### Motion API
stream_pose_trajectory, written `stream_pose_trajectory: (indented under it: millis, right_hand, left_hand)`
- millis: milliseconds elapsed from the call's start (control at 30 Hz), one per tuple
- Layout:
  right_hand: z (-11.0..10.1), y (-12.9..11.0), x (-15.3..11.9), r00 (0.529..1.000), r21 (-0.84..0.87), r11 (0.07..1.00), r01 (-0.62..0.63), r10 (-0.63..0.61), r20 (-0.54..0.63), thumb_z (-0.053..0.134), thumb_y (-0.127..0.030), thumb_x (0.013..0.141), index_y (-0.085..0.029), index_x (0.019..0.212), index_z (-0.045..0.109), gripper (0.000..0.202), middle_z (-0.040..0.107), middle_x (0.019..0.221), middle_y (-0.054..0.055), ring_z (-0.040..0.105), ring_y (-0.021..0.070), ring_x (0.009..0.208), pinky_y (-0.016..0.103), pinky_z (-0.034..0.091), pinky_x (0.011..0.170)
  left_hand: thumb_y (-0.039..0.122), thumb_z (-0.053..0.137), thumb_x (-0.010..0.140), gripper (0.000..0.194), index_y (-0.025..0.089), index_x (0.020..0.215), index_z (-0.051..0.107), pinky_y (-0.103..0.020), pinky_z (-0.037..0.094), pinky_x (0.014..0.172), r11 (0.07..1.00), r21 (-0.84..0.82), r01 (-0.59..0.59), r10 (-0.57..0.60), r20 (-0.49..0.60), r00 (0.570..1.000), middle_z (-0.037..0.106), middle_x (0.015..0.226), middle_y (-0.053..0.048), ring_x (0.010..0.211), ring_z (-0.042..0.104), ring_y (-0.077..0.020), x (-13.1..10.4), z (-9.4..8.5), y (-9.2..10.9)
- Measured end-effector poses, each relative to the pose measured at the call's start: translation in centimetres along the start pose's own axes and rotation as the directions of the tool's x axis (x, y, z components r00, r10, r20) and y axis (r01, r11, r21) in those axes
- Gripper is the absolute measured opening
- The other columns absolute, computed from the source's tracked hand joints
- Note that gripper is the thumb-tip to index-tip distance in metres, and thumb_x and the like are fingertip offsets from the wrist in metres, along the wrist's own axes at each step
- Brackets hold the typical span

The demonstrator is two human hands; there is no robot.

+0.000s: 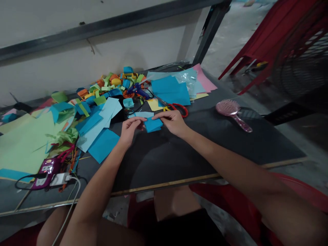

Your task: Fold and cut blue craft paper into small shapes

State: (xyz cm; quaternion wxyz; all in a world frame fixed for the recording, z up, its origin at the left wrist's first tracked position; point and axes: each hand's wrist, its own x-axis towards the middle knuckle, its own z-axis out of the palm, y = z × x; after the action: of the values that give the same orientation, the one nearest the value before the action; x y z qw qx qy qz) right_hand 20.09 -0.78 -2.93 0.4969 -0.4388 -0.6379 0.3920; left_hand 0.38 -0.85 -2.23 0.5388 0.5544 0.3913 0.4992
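Between my two hands is a small folded piece of blue paper [153, 125], just above the dark tabletop. My left hand [131, 129] pinches its left edge between thumb and fingers. At its upper right corner, my right hand [174, 122] grips it the same way. Just beyond my right hand lie red-handled scissors [183, 110] with their blades pointing away to the left. A light blue paper strip [142, 114] lies behind my left hand. Beyond it stands a small open light blue paper box [128, 103].
Blue sheets [170, 90] lie at the back, near a blue glue gun [138, 91] and a heap of small folded paper pieces [110, 83]. A pink hairbrush [230, 111] is on the right, a purple power strip [47, 172] at front left. A fan [302, 58] stands far right.
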Motion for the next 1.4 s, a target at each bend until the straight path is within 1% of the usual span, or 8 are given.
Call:
stream_pose_trajectory:
  millis: [167, 267, 400, 567, 800, 1033, 1300, 1400]
  right_hand:
    - [0.2, -0.1, -0.3, 0.998, -0.039, 0.997, 0.065, -0.065, -0.012, 0.055, -0.024, 0.078, -0.02, 0.08, 0.078, 0.023, 0.072, 0.077, 0.004, 0.061, 0.015, 0.063, 0.028, 0.05, 0.059]
    - [0.4, 0.1, -0.2, 0.999, 0.096, 0.995, 0.031, -0.033, 0.019, 0.059, -0.03, 0.079, -0.02, 0.095, 0.076, 0.025, 0.072, 0.077, 0.003, 0.062, 0.0145, 0.062, 0.027, 0.052, 0.057]
    - [0.6, 0.3, -0.1, 0.995, 0.152, 0.983, -0.1, 0.096, 0.035, 0.074, -0.037, 0.07, -0.022, 0.121, 0.064, 0.054, 0.072, 0.079, 0.003, 0.063, 0.0152, 0.059, 0.028, 0.055, 0.054]
    - [0.8, 0.4, -0.2, 0.993, 0.08, 0.99, -0.114, 0.112, 0.033, 0.073, -0.037, 0.071, -0.016, 0.1, 0.071, 0.036, 0.071, 0.073, 0.005, 0.066, 0.0176, 0.061, 0.033, 0.058, 0.06]
    - [1.0, 0.7, -0.3, 0.994, 0.053, 0.995, -0.082, 0.086, -0.072, 0.076, -0.039, 0.067, -0.016, 0.09, 0.068, 0.033, 0.072, 0.079, 0.007, 0.067, 0.0194, 0.069, 0.033, 0.055, 0.063]
    - [0.8, 0.7, -0.3, 0.995, 0.019, 0.996, -0.087, 0.088, -0.047, 0.08, -0.043, 0.063, -0.019, 0.071, 0.059, 0.034, 0.063, 0.062, 0.001, 0.058, 0.0148, 0.053, 0.029, 0.048, 0.051]
    - [1.2, 0.7, -0.6, 0.999, -0.035, 0.998, -0.043, 0.043, 0.0, 0.077, -0.043, 0.068, -0.019, 0.07, 0.057, 0.031, 0.068, 0.068, 0.002, 0.064, 0.0173, 0.059, 0.03, 0.051, 0.055]
    - [1.1, 0.4, -0.7, 0.999, -0.137, 0.99, 0.034, -0.034, -0.003, 0.071, -0.04, 0.076, -0.018, 0.087, 0.068, 0.024, 0.074, 0.082, 0.006, 0.07, 0.0204, 0.072, 0.032, 0.056, 0.065]
  left_hand:
    - [0.04, 0.08, 0.064, 0.055, 0.017, 0.112, 0.063, -0.026, 0.051, 0.064, 0.986, 0.126, 0.111, -0.114, 0.017, 0.993, 0.067, 0.068, 0.001, 0.062, 0.062, -0.0127, 0.3, 0.0, -1.0]
    - [0.039, 0.076, 0.069, 0.044, 0.015, 0.105, 0.065, -0.029, 0.053, 0.074, 0.982, 0.169, 0.084, -0.091, 0.035, 0.995, 0.071, 0.075, -0.002, 0.071, 0.066, -0.0152, 0.4, -0.1, -1.6]
    - [0.038, 0.072, 0.074, 0.038, 0.017, 0.105, 0.066, -0.031, 0.054, 0.08, 0.983, 0.179, 0.049, -0.049, -0.002, 0.999, 0.075, 0.09, -0.006, 0.084, 0.07, -0.0189, 0.3, -0.2, -1.8]
    - [0.039, 0.072, 0.073, 0.042, 0.016, 0.108, 0.064, -0.032, 0.055, 0.081, 0.972, 0.236, 0.012, -0.02, 0.031, 0.999, 0.075, 0.094, -0.007, 0.085, 0.071, -0.0197, 0.2, -0.1, -2.1]
    - [0.036, 0.064, 0.08, 0.023, 0.017, 0.092, 0.069, -0.03, 0.054, 0.074, 0.911, 0.41, -0.032, 0.005, 0.067, 0.998, 0.073, 0.077, -0.004, 0.073, 0.07, -0.0181, 0.1, -0.3, -2.7]
    - [0.028, 0.053, 0.088, 0.016, 0.019, 0.095, 0.065, -0.027, 0.05, 0.073, 0.773, 0.618, -0.144, 0.045, 0.173, 0.984, 0.073, 0.079, -0.001, 0.075, 0.068, -0.0162, -0.4, 0.1, -1.4]
    - [0.021, 0.048, 0.092, 0.013, 0.019, 0.091, 0.061, -0.025, 0.049, 0.075, 0.702, 0.695, -0.154, -0.035, 0.25, 0.968, 0.073, 0.079, -0.001, 0.078, 0.069, -0.0155, -0.4, 0.3, -0.9]
    - [0.022, 0.044, 0.094, 0.017, 0.018, 0.093, 0.061, -0.026, 0.048, 0.072, 0.453, 0.882, -0.133, -0.094, 0.196, 0.976, 0.072, 0.077, -0.003, 0.075, 0.069, -0.0175, -0.4, 0.1, -0.5]
